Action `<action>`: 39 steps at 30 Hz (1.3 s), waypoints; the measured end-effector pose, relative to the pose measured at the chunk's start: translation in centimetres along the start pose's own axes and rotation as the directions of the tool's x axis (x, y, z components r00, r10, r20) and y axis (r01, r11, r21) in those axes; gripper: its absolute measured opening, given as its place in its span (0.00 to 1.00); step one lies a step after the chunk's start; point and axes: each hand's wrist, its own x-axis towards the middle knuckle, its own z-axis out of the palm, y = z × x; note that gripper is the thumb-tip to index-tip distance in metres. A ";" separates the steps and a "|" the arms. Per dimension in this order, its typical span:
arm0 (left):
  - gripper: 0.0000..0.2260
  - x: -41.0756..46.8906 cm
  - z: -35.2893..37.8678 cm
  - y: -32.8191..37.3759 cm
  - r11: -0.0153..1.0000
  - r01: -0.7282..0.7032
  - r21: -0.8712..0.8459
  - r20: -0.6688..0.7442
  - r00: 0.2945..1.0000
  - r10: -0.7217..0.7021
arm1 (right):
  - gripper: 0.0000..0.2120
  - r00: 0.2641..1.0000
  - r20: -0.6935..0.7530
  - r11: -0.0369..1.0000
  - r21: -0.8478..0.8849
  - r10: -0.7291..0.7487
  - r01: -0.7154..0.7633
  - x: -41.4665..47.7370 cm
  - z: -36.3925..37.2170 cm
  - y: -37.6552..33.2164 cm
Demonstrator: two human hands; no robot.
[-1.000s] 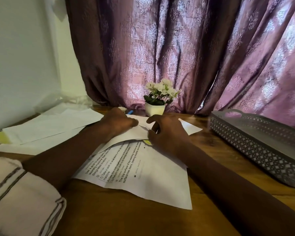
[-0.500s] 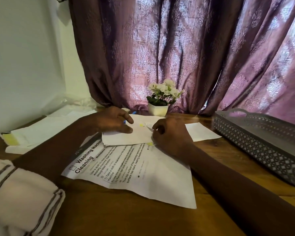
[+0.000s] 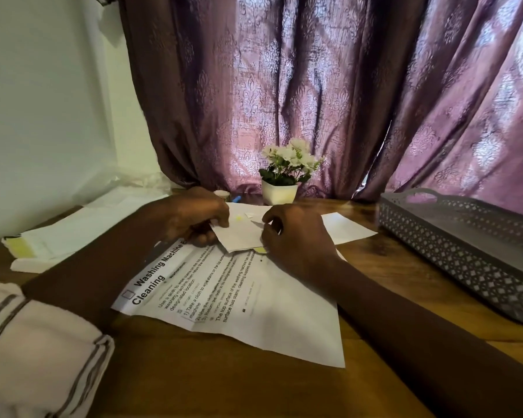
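Gently now, with my left grip and right grip pinching opposite ends of the small white sheet at the far edge of the printed page, I'd square its edges before creasing.

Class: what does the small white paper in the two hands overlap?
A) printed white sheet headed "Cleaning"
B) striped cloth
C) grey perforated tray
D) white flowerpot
A: the small white paper, gripped by left hand and right hand, covers the far edge of the printed white sheet.
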 end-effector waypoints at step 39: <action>0.22 -0.6 2.5 0.1 0.998 0.037 0.044 -0.111 0.993 -0.032 | 0.05 0.958 0.275 0.931 0.325 0.077 -0.168 0.6 0.7 3.2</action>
